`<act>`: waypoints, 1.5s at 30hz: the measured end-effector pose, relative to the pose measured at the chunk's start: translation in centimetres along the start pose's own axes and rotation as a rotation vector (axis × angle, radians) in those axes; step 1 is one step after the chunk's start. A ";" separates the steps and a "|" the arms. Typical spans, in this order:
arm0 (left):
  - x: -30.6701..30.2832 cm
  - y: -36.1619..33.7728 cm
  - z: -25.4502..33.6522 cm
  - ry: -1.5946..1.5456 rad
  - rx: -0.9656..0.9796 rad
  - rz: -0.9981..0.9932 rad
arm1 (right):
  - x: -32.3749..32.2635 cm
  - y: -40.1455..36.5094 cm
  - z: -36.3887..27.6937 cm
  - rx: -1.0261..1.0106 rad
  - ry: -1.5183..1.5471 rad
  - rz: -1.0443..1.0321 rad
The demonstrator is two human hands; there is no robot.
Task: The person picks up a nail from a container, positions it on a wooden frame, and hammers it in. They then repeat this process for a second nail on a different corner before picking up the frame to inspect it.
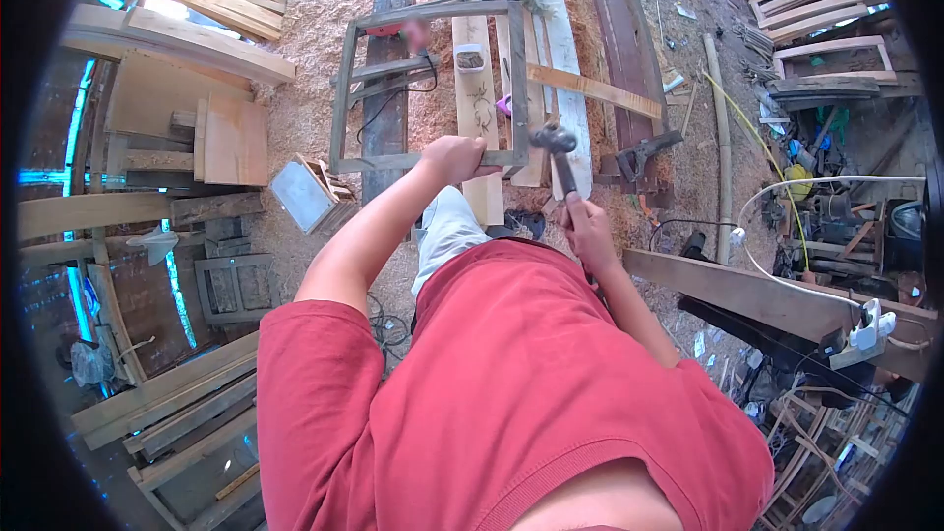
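My left hand point(455, 157) is closed round the near rail of a grey wooden frame point(433, 10), close to its right corner. The frame is a rectangle with an open middle, held over the planks. In my right hand point(588, 231) is a hammer point(564, 162), gripped by the handle. Its dark head, a little blurred, is up beside the frame's near right corner, apart from it as far as I can see. Through and beyond the frame show a small white tub point(469, 59) of nails or similar bits and a red power tool point(388, 29) with a black cord.
Long planks point(482, 118) run away from me over a floor of wood shavings. A light wooden strip point(595, 90) lies across them. A dark metal clamp-like tool point(646, 152) sits to the right. Stacked boards point(231, 138) stand left. A power strip point(865, 329) with white cable rests on a right-hand beam.
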State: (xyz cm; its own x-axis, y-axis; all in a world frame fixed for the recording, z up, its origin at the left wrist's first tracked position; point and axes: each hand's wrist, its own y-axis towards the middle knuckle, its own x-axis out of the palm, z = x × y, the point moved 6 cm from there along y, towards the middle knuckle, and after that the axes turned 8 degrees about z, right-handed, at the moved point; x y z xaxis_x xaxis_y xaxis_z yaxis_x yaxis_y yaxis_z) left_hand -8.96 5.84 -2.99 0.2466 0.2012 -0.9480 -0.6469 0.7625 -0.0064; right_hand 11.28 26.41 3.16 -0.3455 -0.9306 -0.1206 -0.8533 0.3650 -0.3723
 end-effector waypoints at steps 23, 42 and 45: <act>-1.5 0.7 0.9 0.004 -0.015 -0.032 | 0.7 -1.2 -0.6 -0.236 -0.128 0.001; -1.7 0.3 0.9 0.016 -0.052 -0.042 | 0.4 0.6 3.9 0.028 -0.071 -0.007; -0.7 0.5 0.2 0.005 -0.045 -0.032 | 0.9 -2.3 -3.4 -0.051 0.143 -0.004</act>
State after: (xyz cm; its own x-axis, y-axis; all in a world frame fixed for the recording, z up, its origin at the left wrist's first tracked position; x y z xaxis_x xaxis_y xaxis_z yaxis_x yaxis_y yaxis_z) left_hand -9.26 6.23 -2.29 0.2636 0.1740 -0.9488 -0.6704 0.7403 -0.0505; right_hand 11.56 24.84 7.07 -0.3912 -0.9202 0.0143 -0.8723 0.3658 -0.3246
